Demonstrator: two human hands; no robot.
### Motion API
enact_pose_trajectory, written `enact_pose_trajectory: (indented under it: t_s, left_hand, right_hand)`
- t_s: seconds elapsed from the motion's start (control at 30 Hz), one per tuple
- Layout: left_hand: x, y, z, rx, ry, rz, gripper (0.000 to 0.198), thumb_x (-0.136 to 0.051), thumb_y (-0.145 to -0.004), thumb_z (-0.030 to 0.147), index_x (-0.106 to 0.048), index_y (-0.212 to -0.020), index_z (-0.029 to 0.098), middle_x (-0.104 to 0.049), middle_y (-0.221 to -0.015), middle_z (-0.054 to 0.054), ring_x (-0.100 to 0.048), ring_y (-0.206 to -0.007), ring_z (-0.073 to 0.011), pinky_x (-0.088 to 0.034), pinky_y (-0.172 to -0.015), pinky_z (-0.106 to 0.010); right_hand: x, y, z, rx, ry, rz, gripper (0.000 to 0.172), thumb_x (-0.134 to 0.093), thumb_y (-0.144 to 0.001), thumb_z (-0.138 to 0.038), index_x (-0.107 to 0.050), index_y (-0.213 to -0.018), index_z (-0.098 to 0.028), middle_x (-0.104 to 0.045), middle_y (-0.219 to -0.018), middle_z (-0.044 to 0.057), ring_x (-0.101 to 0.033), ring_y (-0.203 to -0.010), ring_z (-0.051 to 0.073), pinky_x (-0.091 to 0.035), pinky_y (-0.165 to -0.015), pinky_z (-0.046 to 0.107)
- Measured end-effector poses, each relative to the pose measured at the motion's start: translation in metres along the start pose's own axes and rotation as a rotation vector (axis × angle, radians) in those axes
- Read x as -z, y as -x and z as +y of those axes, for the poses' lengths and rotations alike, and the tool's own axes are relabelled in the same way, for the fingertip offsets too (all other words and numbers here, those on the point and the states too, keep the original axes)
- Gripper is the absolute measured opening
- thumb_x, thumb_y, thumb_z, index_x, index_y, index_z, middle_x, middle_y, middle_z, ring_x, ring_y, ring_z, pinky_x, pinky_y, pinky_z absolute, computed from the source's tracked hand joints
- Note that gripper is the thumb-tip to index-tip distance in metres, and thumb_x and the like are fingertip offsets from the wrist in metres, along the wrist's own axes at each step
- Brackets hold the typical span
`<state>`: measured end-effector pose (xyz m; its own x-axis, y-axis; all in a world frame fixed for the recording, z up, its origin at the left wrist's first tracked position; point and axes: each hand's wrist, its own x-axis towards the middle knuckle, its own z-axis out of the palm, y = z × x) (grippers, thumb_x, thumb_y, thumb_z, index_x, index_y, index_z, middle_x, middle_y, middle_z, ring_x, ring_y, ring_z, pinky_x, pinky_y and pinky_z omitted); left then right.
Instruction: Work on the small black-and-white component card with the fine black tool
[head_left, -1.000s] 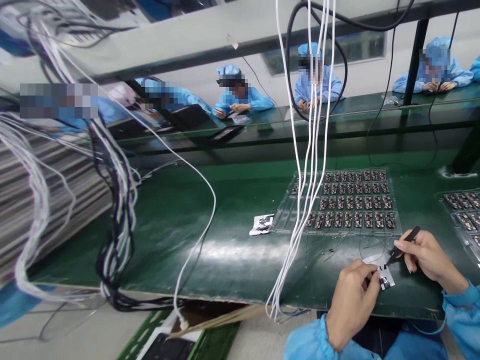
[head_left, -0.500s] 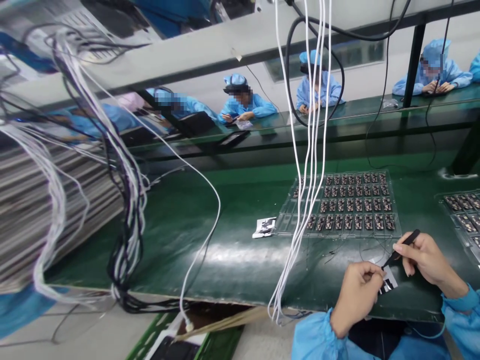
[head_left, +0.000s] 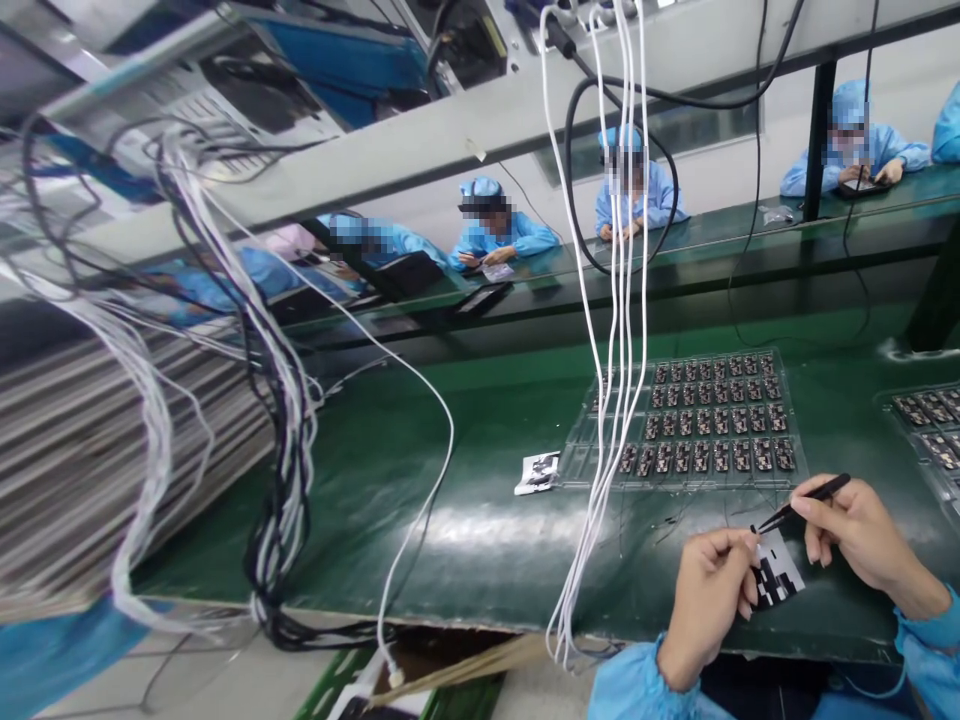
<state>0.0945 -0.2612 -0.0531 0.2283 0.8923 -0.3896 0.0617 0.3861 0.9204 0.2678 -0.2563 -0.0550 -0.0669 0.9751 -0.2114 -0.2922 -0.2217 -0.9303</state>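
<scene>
My left hand (head_left: 709,600) is closed, thumb and forefinger pinched at the upper left edge of a small white sheet with black patches (head_left: 781,572). Part of that sheet is hidden behind the fingers. My right hand (head_left: 855,530) grips black tweezers (head_left: 814,497), their tips pointing left and down to the left fingertips. A tiny dark bit shows at the tips; I cannot tell what it is. Beyond the hands, a clear tray (head_left: 581,465) on the green bench holds rows of small circuit boards (head_left: 721,458).
A second tray of boards (head_left: 937,448) sits at the right edge. Another black-and-white sheet (head_left: 537,474) lies left of the first tray. White cables (head_left: 589,520) hang in front of the bench (head_left: 480,570). Co-workers in blue sit at the far bench. Stacked boards (head_left: 112,440) stand at left.
The view has shifted slightly. The tweezers now lie flatter, with their tips at the left fingertips, and more of the white sheet shows beside my left hand.
</scene>
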Motion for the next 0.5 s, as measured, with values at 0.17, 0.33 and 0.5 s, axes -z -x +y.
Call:
enact_pose_trajectory:
  t_s: [0.17,0.33,0.5]
  left_hand:
    - [-0.0022,0.0018,0.0005,-0.021,-0.042,-0.005,0.043,-0.058,-0.069,0.054,-0.055,-0.06,0.013,-0.046,-0.036,0.004,-0.036,-0.028,-0.0047,-0.026,-0.032,-0.016]
    - [-0.0041,0.0035,0.0027,-0.03,-0.061,0.002,0.04,-0.057,-0.07,0.052,-0.055,-0.061,0.013,-0.046,-0.036,0.004,-0.036,-0.029,-0.0047,-0.028,-0.033,-0.016]
    - [-0.0054,0.0022,0.0024,-0.012,-0.066,0.004,0.037,-0.057,-0.071,0.048,-0.054,-0.059,0.013,-0.046,-0.035,0.005,-0.036,-0.029,-0.0047,-0.028,-0.033,-0.016]
  right_hand:
    - [-0.0009,0.0007,-0.0016,-0.008,0.032,-0.003,0.03,-0.069,-0.068,-0.042,-0.058,-0.074,-0.016,-0.058,-0.036,-0.002,-0.052,-0.03,0.012,-0.038,-0.031,0.018]
    - [0.0003,0.0004,-0.0002,0.01,0.052,-0.006,0.029,-0.068,-0.07,-0.042,-0.058,-0.073,-0.015,-0.058,-0.035,-0.002,-0.051,-0.03,0.012,-0.038,-0.032,0.02]
    - [-0.0006,0.002,-0.0012,0.081,0.139,0.0,0.026,-0.065,-0.073,-0.042,-0.059,-0.071,-0.017,-0.057,-0.035,-0.002,-0.049,-0.029,0.012,-0.038,-0.033,0.022]
